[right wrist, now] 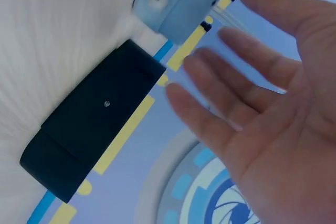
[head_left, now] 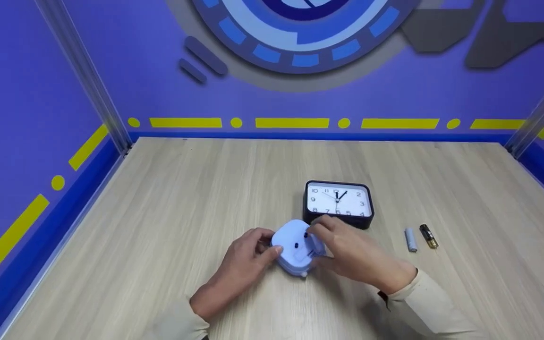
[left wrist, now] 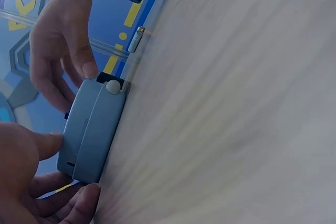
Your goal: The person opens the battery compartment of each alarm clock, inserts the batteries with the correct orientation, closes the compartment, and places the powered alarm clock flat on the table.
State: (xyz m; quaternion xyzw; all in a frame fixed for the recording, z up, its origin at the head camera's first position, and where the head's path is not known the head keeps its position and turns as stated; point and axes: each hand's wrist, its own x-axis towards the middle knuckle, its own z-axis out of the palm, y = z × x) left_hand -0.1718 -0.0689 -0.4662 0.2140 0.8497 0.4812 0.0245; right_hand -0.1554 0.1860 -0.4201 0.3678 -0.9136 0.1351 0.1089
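A small light-blue clock (head_left: 290, 240) lies back side up on the table, with two black knobs and a recessed compartment showing. My left hand (head_left: 246, 255) grips its left side, thumb on the upper edge and fingers lower down, as the left wrist view shows. From the right, my right hand (head_left: 350, 245) reaches over the compartment side. Its thumb touches the clock (right wrist: 181, 3) in the right wrist view, while the other visible fingers are spread loosely, apart from the casing. A pale round button (left wrist: 113, 87) sticks out of the clock's side.
Just behind the blue clock stands a black rectangular clock (head_left: 339, 200), its white dial tilted upward. To the right lie a grey battery (head_left: 411, 240) and a black-and-gold battery (head_left: 428, 236), side by side. Purple panels (head_left: 272, 101) enclose the wooden table (head_left: 196, 189) at the back and sides.
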